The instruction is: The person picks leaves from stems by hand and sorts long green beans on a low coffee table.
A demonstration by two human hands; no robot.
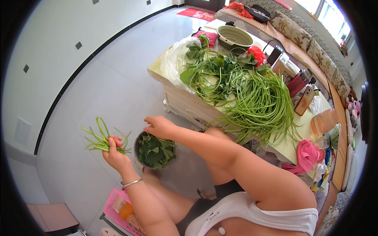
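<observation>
My left hand is closed around a small bunch of cut green leaf stems, held up to the left of the bin. The stems fan out above the fingers. Over the far rim of a round bin hangs my right hand, its fingers loosely bent and apart, with nothing visible in them. Dark green leaves fill the bin, which stands between my legs. To the right, on the low table, lie a large heap of long green stems and a tangle of leafy greens.
The table also bears a colander, a plastic bag, a phone, a red thermos, a jar and a pink cloth. A pink basket sits at lower left. Behind the table runs a sofa.
</observation>
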